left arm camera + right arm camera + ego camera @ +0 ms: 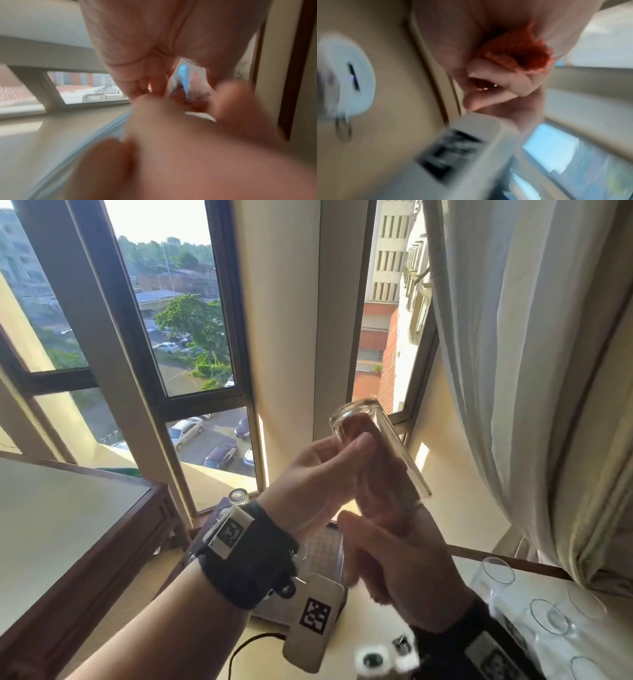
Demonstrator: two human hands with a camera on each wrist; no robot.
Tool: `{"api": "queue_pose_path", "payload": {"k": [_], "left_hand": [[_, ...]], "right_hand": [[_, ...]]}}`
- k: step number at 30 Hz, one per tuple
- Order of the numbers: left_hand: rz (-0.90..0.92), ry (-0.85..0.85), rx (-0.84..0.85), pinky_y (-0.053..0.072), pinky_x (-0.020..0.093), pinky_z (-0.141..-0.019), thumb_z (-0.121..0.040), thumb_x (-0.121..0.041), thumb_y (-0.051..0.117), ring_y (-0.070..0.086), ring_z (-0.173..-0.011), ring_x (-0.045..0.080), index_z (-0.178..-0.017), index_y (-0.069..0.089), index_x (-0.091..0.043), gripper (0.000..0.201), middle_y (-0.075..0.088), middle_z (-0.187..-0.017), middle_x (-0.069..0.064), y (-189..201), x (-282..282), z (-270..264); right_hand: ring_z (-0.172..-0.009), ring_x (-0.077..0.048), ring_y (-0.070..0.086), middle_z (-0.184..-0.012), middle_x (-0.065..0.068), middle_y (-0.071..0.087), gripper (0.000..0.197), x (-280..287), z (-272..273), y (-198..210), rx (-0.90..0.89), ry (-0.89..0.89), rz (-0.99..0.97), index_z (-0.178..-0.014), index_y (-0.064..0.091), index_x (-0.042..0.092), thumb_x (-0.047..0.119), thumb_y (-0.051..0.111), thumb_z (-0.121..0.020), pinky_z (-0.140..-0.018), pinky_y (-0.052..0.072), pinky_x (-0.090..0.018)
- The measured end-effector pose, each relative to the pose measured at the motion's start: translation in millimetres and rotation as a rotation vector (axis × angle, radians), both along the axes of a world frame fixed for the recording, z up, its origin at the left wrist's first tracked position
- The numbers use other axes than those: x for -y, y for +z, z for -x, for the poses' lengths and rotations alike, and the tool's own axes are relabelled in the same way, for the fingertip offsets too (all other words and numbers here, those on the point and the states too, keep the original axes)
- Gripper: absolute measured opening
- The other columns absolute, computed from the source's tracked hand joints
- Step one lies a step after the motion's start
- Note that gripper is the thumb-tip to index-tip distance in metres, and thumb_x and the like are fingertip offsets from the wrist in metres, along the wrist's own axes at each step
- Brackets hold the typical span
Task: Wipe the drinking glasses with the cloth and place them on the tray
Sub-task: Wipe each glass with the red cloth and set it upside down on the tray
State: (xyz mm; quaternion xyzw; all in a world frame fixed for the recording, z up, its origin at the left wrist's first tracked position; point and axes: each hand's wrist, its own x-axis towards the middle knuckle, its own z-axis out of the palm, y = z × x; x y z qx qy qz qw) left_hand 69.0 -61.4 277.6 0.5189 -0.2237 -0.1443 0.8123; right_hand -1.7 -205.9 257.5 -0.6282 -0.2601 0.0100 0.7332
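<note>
While both wrist views are smeared with blur, the head view is clear enough: my left hand (318, 474) grips a clear drinking glass (380, 450), fingers curled round its side, held up tilted with its thick base toward the window (191, 337). My right hand (394, 556) sits just below at the open end, fingers curled on an orange cloth (518, 54) stuffed inside the glass; the cloth only shows through the wall as a fuzzy orange mass, and most of it is hidden. The rim is partly blocked by my right hand. Lower right, more glasses (548, 616) stand on a pale tabletop, rims round and thin, bodies hard to make out, some cut off by the frame edge. A patterned tray (322, 546) is mostly hidden behind my wrists. A white curtain (513, 354) hangs in soft folds at the right.
</note>
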Motion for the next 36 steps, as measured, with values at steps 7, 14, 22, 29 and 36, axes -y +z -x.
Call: {"api": "queue_pose_path", "payload": {"k": [7,14,22,29,36], "left_hand": [[-0.378,0.237,0.113,0.061,0.038,-0.086,-0.082,-0.046,0.077,0.077,-0.087,0.022,-0.088,0.081,-0.016,0.031,0.080,-0.096,0.016,0,5,1],[-0.003,-0.003,0.026,0.034,0.072,-0.116,-0.082,-0.045,0.088,0.052,-0.124,0.049,-0.135,0.051,0.015,0.088,0.047,-0.136,0.050,-36,-6,-7],[-0.114,0.306,-0.026,0.059,0.036,-0.096,-0.064,-0.061,0.094,0.075,-0.110,0.026,-0.108,0.078,-0.036,0.053,0.078,-0.116,0.012,-79,-59,-24],[-0.853,0.507,-0.162,0.054,0.023,-0.082,-0.075,-0.040,0.095,0.072,-0.094,0.008,-0.117,0.054,-0.027,0.060,0.074,-0.105,-0.006,-201,-66,-44],[-1.246,0.439,-0.277,0.049,0.037,-0.100,-0.083,-0.045,0.088,0.066,-0.120,0.031,-0.136,0.040,-0.013,0.078,0.067,-0.128,0.007,-277,-61,-69]], "right_hand": [[-0.056,-0.011,0.068,-0.086,-0.003,0.072,0.071,6,-26,-22,0.515,-0.572,0.759,-0.138,0.047,0.030,-0.010,0.070,-0.084,-0.052,0.052,-0.012],[-0.033,-0.013,0.040,-0.050,-0.005,0.044,0.065,0,-14,-25,-0.461,0.485,-0.648,-0.150,0.025,0.008,-0.010,0.048,-0.092,-0.035,0.038,-0.019],[-0.035,-0.013,0.047,-0.070,-0.019,0.060,0.041,33,-4,-57,-0.486,0.005,0.012,-0.121,0.067,0.014,0.021,0.082,-0.084,-0.035,0.043,-0.020],[-0.103,-0.002,0.064,-0.115,0.024,0.063,0.029,21,10,-107,-0.192,-0.463,0.694,-0.105,0.069,0.056,0.034,0.074,-0.087,-0.086,0.056,-0.023],[-0.090,-0.002,0.062,-0.096,0.027,0.065,0.018,8,21,-130,-0.040,-0.500,0.927,-0.104,0.070,0.047,0.036,0.073,-0.091,-0.074,0.051,-0.019]]}}
